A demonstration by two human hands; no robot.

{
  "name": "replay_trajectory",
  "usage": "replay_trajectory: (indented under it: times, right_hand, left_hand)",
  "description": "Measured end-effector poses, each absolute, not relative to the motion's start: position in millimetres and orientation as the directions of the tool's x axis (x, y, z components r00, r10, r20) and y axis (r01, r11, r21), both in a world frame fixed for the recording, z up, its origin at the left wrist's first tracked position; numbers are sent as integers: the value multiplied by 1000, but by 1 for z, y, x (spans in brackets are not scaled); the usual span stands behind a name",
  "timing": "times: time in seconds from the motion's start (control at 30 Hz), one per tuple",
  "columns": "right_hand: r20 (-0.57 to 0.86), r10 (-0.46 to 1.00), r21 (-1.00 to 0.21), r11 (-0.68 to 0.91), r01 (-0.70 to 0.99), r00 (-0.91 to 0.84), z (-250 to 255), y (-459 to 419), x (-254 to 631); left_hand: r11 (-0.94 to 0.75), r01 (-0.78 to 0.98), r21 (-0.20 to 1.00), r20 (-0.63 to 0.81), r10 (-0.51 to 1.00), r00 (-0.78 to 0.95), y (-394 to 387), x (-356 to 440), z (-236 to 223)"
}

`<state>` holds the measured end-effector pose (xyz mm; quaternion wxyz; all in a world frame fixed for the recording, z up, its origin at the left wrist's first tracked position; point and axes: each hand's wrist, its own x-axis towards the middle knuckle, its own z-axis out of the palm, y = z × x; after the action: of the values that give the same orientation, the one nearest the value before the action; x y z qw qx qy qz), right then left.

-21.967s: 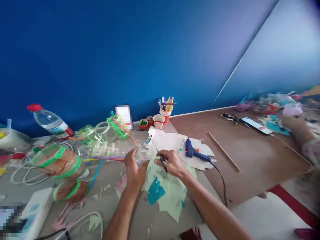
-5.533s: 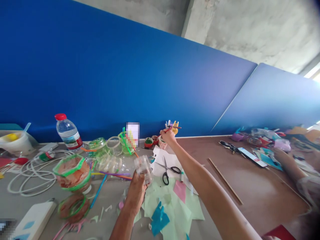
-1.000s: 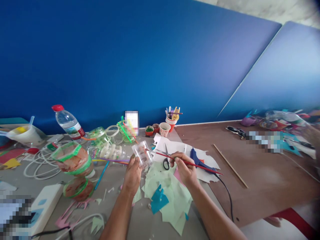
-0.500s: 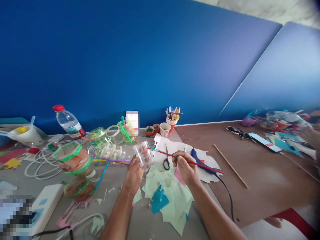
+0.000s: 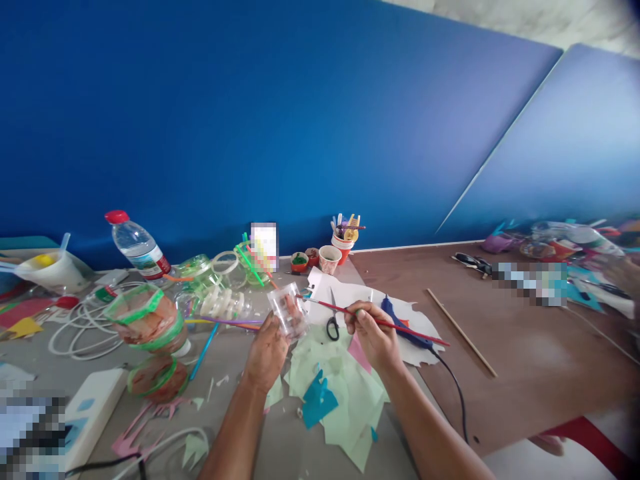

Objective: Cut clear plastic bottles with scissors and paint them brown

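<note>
My left hand (image 5: 267, 350) is closed around the lower end of a clear plastic cup (image 5: 289, 312), which is tilted and has reddish-brown paint on part of it. Between the fingers of my right hand (image 5: 373, 333) is a red-handled paintbrush (image 5: 420, 337). Its bristle end points left and lies just beside the cup's right side; I cannot tell whether it touches. Beneath and behind the brush lie scissors (image 5: 333, 328) on white paper (image 5: 360, 293). A blue glue gun (image 5: 407, 331) rests right of my right hand.
Green paper scraps (image 5: 345, 400) lie below my hands. Painted cut bottle pieces (image 5: 150, 320), a water bottle (image 5: 137, 247) and white cable (image 5: 65, 333) crowd the left. Small paint pots (image 5: 299, 262) and a paper cup (image 5: 330, 260) stand behind. A wooden stick (image 5: 460, 330) lies right.
The cup in my left hand has turned slightly, and its painted patch shows a little differently. My right hand and the paintbrush have hardly moved.
</note>
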<state>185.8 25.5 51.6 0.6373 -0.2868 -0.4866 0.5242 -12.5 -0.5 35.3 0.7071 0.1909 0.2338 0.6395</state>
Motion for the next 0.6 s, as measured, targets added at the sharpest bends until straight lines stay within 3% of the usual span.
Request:
replay_trajectory:
  times: [0.3, 0.6]
  right_hand:
    - [212, 976, -913, 178, -367, -53, 54, 26, 193]
    - [242, 970, -889, 210, -407, -28, 55, 26, 187]
  left_hand:
    - [127, -860, 495, -86, 992, 97, 3, -21, 26]
    - [170, -835, 523, -107, 985, 133, 0, -17, 26]
